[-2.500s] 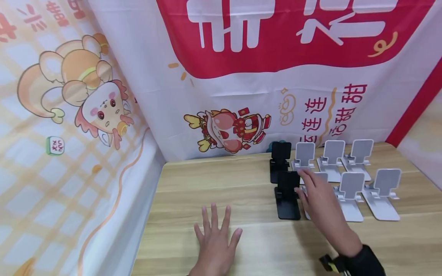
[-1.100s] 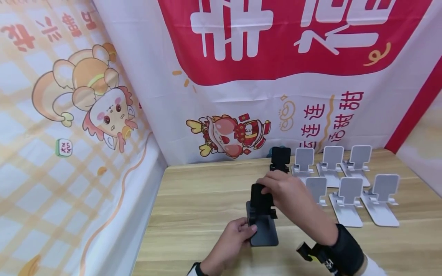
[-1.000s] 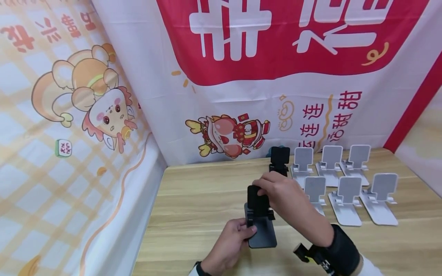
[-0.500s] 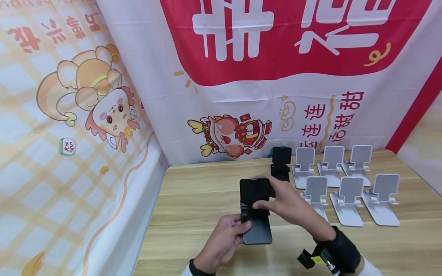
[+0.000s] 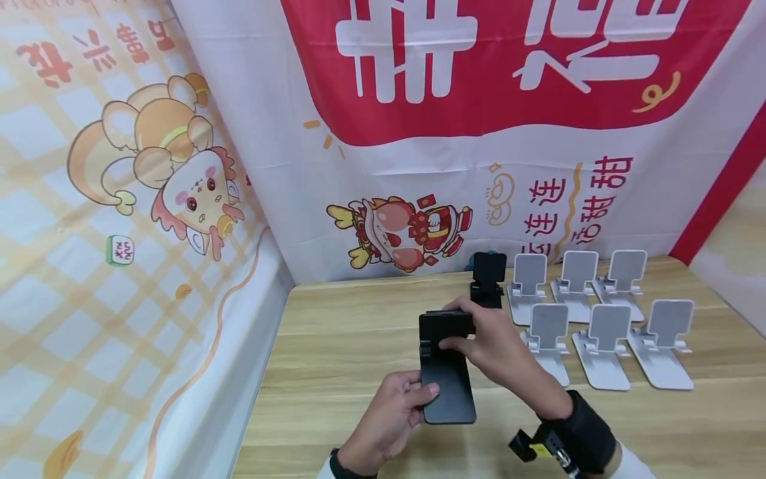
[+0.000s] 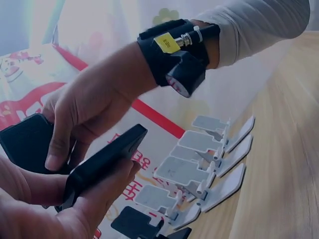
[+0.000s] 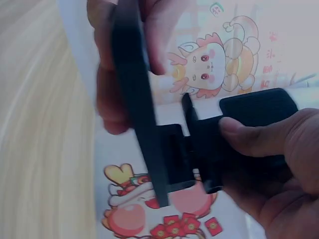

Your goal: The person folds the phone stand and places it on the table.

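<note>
Your left hand grips the lower end of a black stand while your right hand pinches its upper part, holding it above the desk, nearer you than the second black stand by the back edge.

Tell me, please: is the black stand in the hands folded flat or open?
The black stand is open, not folded flat: in the right wrist view, its upper panel stands out at an angle from its base.
</note>
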`<state>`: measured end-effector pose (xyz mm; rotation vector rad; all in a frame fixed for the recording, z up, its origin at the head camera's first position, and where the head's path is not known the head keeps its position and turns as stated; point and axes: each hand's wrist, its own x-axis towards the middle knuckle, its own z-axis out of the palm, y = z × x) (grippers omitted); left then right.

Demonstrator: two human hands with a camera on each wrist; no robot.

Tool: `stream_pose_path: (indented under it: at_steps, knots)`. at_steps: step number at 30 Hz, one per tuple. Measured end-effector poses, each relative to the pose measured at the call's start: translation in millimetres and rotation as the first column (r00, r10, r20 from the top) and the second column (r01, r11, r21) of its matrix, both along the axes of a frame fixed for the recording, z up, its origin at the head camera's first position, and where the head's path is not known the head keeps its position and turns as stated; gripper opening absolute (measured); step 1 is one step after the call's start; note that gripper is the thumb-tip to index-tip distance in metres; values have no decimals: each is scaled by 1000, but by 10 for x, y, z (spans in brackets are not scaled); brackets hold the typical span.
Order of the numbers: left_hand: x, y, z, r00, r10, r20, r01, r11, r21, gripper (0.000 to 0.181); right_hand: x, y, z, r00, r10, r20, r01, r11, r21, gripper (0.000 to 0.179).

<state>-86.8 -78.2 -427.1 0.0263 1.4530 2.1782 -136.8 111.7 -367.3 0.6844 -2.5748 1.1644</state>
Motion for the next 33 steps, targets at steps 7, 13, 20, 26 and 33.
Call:
stream_pose_path:
  at_steps: [7,13,20,26,33]
  knots:
    - [-21,-50,-78,1000,30,6,-29,999,-19,39,28,-31,195,957,11,-289,24,993,117,35]
    - [-45,-89,-106,998,63,11,-62,997,-46,40,93,-139,335,919,57,-391,34,974,223,26]
    - [-136,-281,52,987,160,-10,-160,987,3,43,296,-342,119,918,244,-313,-139,936,324,25]
    - [-166,-389,148,978,202,-42,-203,979,-7,43,440,-460,-110,911,226,-345,-120,945,303,24]
    - [-146,-382,146,980,197,-39,-197,980,14,43,344,-328,-96,967,202,-157,-199,979,37,15]
